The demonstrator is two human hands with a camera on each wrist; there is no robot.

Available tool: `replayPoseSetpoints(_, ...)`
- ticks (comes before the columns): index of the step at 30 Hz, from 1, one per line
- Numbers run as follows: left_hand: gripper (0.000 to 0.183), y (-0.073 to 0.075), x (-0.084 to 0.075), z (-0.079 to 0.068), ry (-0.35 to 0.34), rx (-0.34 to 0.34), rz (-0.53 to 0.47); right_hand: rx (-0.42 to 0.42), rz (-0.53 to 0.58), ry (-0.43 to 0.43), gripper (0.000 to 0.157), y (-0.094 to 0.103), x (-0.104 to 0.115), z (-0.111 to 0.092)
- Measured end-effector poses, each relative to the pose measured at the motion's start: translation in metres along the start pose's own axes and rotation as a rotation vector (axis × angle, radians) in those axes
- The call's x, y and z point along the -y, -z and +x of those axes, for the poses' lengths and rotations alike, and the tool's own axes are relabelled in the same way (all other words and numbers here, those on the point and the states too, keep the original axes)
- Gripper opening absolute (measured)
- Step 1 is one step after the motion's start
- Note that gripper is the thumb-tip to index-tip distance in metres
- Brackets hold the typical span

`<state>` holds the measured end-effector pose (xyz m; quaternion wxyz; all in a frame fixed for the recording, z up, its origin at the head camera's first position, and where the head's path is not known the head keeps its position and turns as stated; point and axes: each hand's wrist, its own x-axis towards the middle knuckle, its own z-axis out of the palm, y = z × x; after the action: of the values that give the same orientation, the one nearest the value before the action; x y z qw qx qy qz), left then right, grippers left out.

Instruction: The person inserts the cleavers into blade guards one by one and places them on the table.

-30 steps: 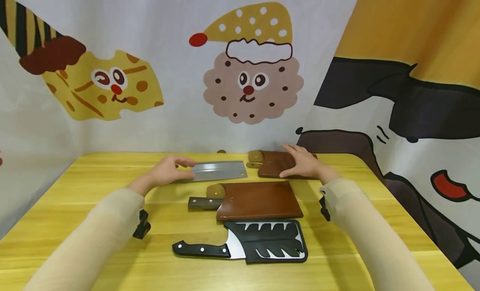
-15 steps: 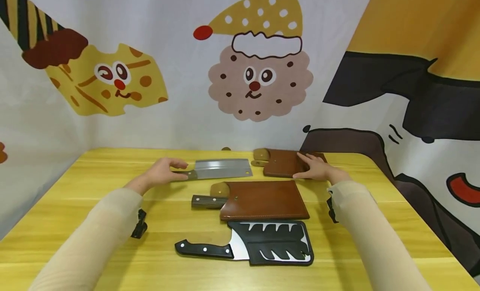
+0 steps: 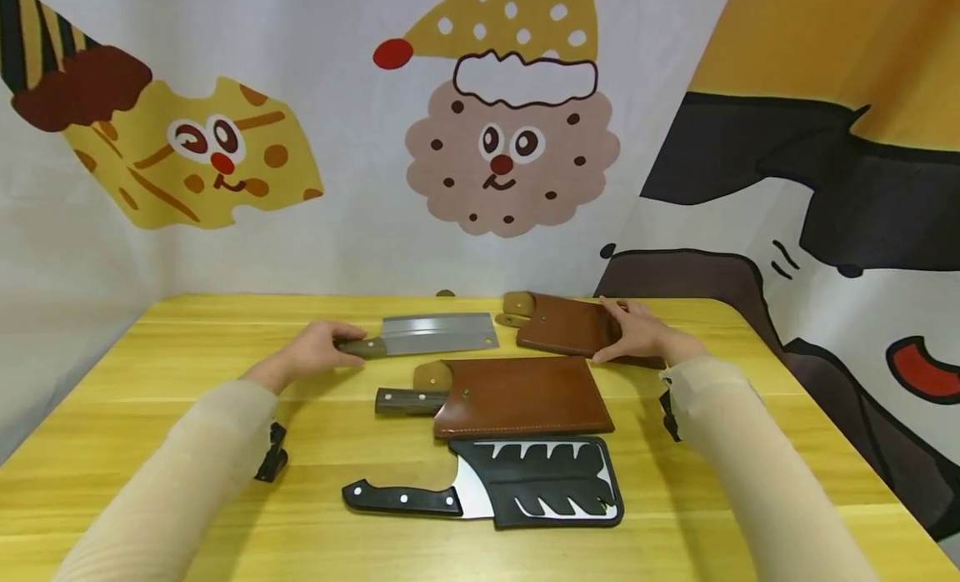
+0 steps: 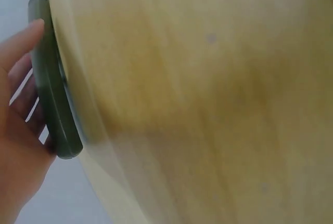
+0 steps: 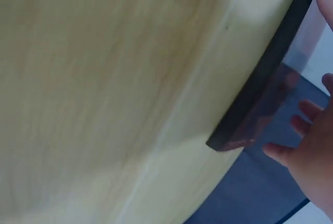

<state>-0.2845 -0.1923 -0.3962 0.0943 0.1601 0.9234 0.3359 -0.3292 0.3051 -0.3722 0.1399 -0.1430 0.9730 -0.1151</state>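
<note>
A cleaver (image 3: pixel 438 333) with a bare metal blade lies at the back of the table, left of centre. My left hand (image 3: pixel 311 348) grips its dark green-brown handle (image 4: pixel 51 78), thumb on the near side and fingers behind. To its right is a small brown leather sheath (image 3: pixel 566 325) with tan flaps at the left end. My right hand (image 3: pixel 641 332) spans this sheath's right part, thumb at the near edge and fingers toward the far edge. In the right wrist view, the sheath's dark edge (image 5: pixel 260 73) runs from the thumb, while the other fingers show spread beyond it.
A larger brown leather sheath (image 3: pixel 525 394) with a dark wooden knife handle (image 3: pixel 405 401) sticking out lies mid-table. Nearer is a black-handled cleaver (image 3: pixel 401 499) in a black slotted blade cover (image 3: pixel 551 482). A printed curtain (image 3: pixel 360 257) hangs behind the yellow wooden table (image 3: pixel 247 524).
My left hand has closed around the cleaver's handle. My right hand has settled around the small sheath, whose right end has turned slightly toward me.
</note>
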Motion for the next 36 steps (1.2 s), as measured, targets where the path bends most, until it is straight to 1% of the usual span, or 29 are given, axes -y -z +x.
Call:
replayPoseSetpoints(3,0.049,0.001,0.002,-0.001,-0.003,-0.002,0.021,0.011,-0.004,0.014,0.123,0.0,-0.001,0.007)
replayPoseSetpoints(6,0.044,0.0,0.005,-0.002,-0.022,-0.013,0.035,0.048,-0.015,0.031,0.127,0.001,0.001,0.014)
replayPoseSetpoints(9,0.042,-0.002,0.007,0.0,-0.04,-0.019,0.042,0.092,-0.029,0.029,0.13,0.003,0.002,0.016)
replayPoseSetpoints(13,0.043,-0.002,0.009,-0.001,-0.034,-0.02,0.041,0.133,-0.057,0.016,0.128,0.006,0.002,0.017)
replayPoseSetpoints(15,0.044,-0.002,0.009,-0.001,-0.026,-0.015,0.044,0.135,-0.054,0.007,0.127,0.007,0.001,0.017)
replayPoseSetpoints(18,0.043,0.0,0.009,0.0,-0.027,-0.009,0.055,0.125,-0.034,0.002,0.126,0.006,0.0,0.016)
replayPoseSetpoints(20,0.04,0.0,0.01,0.0,-0.028,-0.006,0.067,0.12,-0.02,0.015,0.125,0.004,-0.002,0.017)
replayPoseSetpoints(25,0.037,0.003,0.011,0.0,-0.044,0.004,0.073,0.146,0.031,0.036,0.121,0.002,-0.005,0.018)
replayPoseSetpoints(27,0.037,0.003,0.011,0.001,-0.057,0.006,0.069,0.131,0.02,0.054,0.12,0.002,-0.006,0.016)
replayPoseSetpoints(30,0.038,0.003,0.012,0.001,-0.075,0.005,0.058,0.076,-0.031,0.088,0.117,0.003,-0.008,0.013)
replayPoseSetpoints(33,0.039,0.004,0.011,-0.002,-0.08,-0.01,0.051,0.006,-0.094,0.12,0.116,0.006,-0.008,0.011)
replayPoseSetpoints(36,0.04,0.008,0.01,-0.006,-0.075,-0.029,0.056,-0.036,-0.133,0.137,0.115,0.01,-0.008,0.01)
